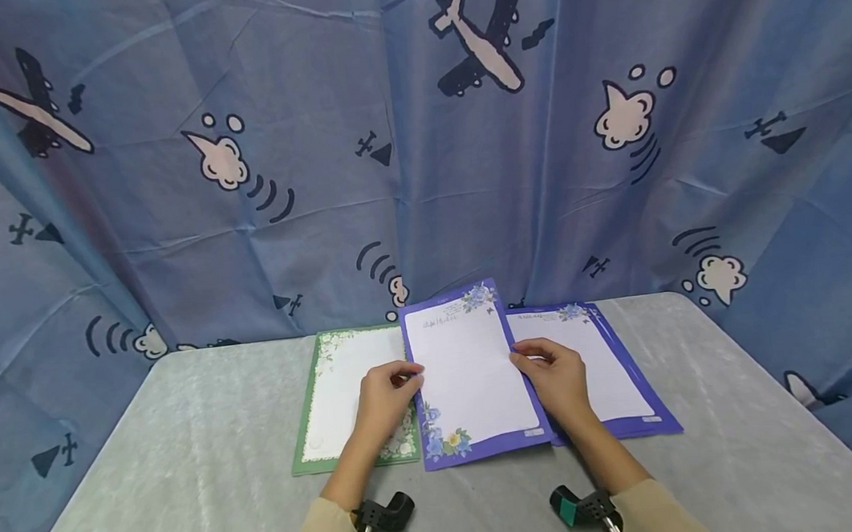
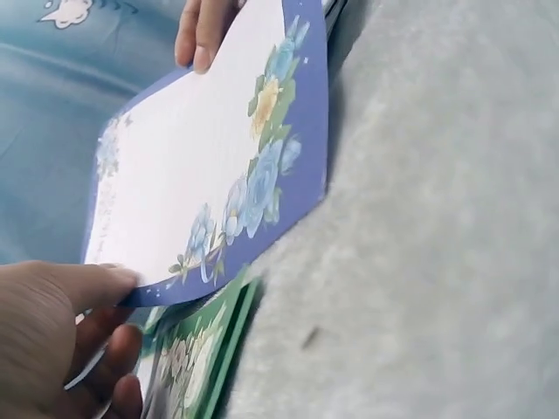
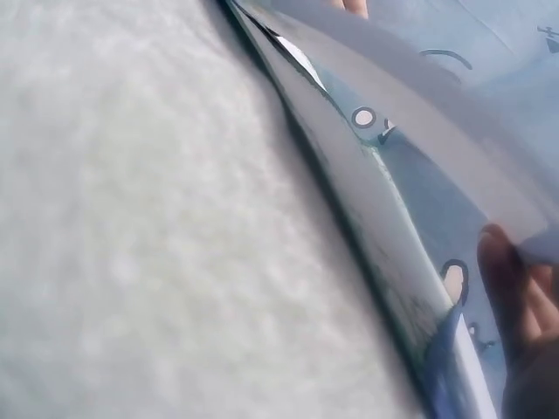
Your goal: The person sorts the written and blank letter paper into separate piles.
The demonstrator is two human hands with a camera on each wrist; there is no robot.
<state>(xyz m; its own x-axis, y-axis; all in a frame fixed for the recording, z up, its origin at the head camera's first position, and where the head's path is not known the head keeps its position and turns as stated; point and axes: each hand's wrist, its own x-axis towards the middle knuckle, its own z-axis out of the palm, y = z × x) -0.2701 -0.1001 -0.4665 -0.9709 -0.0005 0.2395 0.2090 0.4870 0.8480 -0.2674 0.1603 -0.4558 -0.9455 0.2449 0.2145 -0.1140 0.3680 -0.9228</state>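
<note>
A purple-bordered sheet of stationery paper (image 1: 471,376) with blue and yellow flowers is held up between both hands, with a little handwriting near its top. My left hand (image 1: 384,397) pinches its left edge between thumb and fingers, the thumb on top in the left wrist view. On the opposite edge, my right hand (image 1: 558,375) pinches the paper. Partly behind the sheet to the right lies a matching purple-bordered stack of paper (image 1: 612,369), also with writing at its top. A green-bordered stack of paper (image 1: 342,391) lies under and beside the left forearm.
The papers are on a table with a pale grey cloth (image 1: 211,438). Right behind its far edge hangs a blue curtain (image 1: 320,183) printed with airplanes and clouds. Black camera mounts (image 1: 388,513) sit on both wrists.
</note>
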